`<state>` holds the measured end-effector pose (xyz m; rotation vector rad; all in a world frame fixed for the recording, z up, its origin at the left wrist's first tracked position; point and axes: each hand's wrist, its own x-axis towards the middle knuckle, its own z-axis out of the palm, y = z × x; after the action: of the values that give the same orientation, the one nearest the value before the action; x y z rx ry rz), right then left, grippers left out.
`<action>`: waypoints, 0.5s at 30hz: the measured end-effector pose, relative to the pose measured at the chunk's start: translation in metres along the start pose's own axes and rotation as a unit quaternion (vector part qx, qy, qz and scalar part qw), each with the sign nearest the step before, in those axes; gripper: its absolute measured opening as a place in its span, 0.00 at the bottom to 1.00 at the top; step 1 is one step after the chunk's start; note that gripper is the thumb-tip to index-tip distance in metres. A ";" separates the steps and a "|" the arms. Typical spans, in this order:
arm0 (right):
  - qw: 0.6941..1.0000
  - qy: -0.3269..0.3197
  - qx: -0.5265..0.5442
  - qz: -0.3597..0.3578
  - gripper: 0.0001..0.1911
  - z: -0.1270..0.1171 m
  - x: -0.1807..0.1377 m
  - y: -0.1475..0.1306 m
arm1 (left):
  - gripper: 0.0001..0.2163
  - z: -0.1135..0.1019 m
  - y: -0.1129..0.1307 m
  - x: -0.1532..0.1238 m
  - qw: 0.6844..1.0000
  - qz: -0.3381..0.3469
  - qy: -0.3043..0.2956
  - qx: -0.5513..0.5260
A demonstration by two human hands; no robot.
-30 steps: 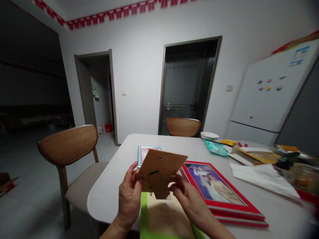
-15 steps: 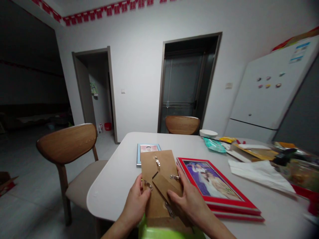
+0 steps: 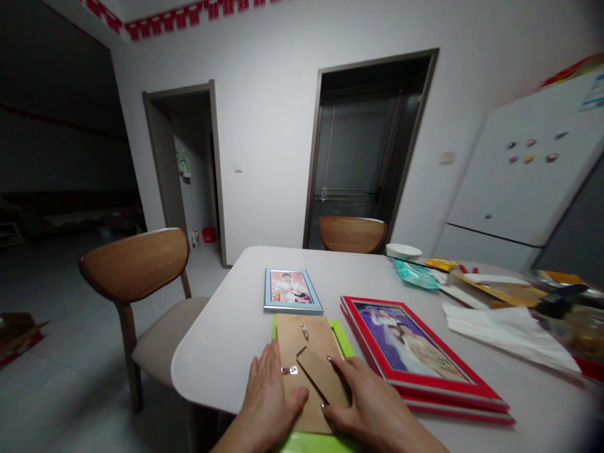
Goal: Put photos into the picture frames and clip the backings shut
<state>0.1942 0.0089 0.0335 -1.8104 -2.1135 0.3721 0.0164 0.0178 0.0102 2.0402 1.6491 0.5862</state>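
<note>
A brown picture-frame backing board (image 3: 314,412) with metal clips and a fold-out stand (image 3: 321,368) lies over a lime-green picture frame (image 3: 342,336) at the table's near edge. Along the board's left side my left hand (image 3: 271,396) rests with fingers stretched out and its thumb on the board. My right hand (image 3: 368,402) is bent around the right side, index fingertip by a clip and thumb near the stand's lower end. Its other fingers are hidden. Just beyond is a light-blue framed photo (image 3: 293,290). Red framed photos (image 3: 406,343) are stacked to the right.
On the white table (image 3: 221,352) are a white bowl (image 3: 403,251), a teal packet (image 3: 415,274), white paper (image 3: 507,333) and assorted clutter at the right. One wooden chair (image 3: 136,270) stands left, another wooden chair (image 3: 353,234) at the far side.
The backing board has gone down from between both hands onto the green frame. My left hand has loosened from its edge and flattened. The blue framed photo is now uncovered.
</note>
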 end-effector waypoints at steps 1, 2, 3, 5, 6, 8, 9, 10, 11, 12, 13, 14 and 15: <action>1.000 0.004 -0.009 -0.001 0.28 0.000 0.000 0.000 | 0.34 -0.001 -0.001 0.000 1.000 0.005 -0.009 0.014; 1.000 0.006 -0.017 -0.001 0.26 -0.001 0.000 0.000 | 0.33 -0.002 -0.002 0.000 0.999 0.011 -0.017 0.025; 1.000 0.005 -0.024 0.001 0.25 -0.002 0.000 0.000 | 0.31 -0.003 -0.002 0.000 0.999 0.018 -0.022 0.034; 0.999 -0.002 -0.042 0.004 0.22 -0.005 0.000 0.000 | 0.28 -0.006 -0.002 0.000 0.998 0.026 -0.027 0.047; 0.999 -0.006 -0.051 0.005 0.20 -0.006 0.000 0.000 | 0.28 -0.007 -0.002 0.001 0.998 0.029 -0.025 0.051; 0.998 -0.009 -0.065 0.001 0.19 -0.006 0.001 0.000 | 0.27 -0.008 0.001 0.001 0.997 0.038 -0.016 0.057; 0.998 -0.011 -0.067 -0.007 0.18 -0.006 0.002 0.000 | 0.27 -0.009 0.003 0.000 0.997 0.046 -0.014 0.060; 0.998 -0.012 -0.066 -0.019 0.19 -0.005 0.003 0.000 | 0.26 -0.009 0.005 0.000 0.996 0.055 -0.018 0.062; 0.997 -0.013 -0.062 -0.032 0.19 -0.004 0.004 0.001 | 0.26 -0.010 0.007 -0.001 0.995 0.068 -0.025 0.061; 0.997 -0.016 -0.057 -0.044 0.19 -0.003 0.005 0.001 | 0.25 -0.011 0.009 -0.001 0.994 0.081 -0.035 0.059; 0.997 -0.020 -0.051 -0.055 0.19 -0.003 0.006 0.002 | 0.24 -0.012 0.011 -0.001 0.993 0.091 -0.046 0.056; 0.997 -0.023 -0.045 -0.063 0.19 -0.003 0.007 0.003 | 0.24 -0.013 0.012 -0.001 0.992 0.099 -0.053 0.054; 0.996 -0.027 -0.041 -0.069 0.18 -0.003 0.007 0.003 | 0.24 -0.014 0.012 -0.001 0.992 0.102 -0.055 0.054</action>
<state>0.1975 0.0163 0.0353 -1.7032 -2.3060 0.3060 0.0175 0.0158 0.0282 2.2950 1.4468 0.4502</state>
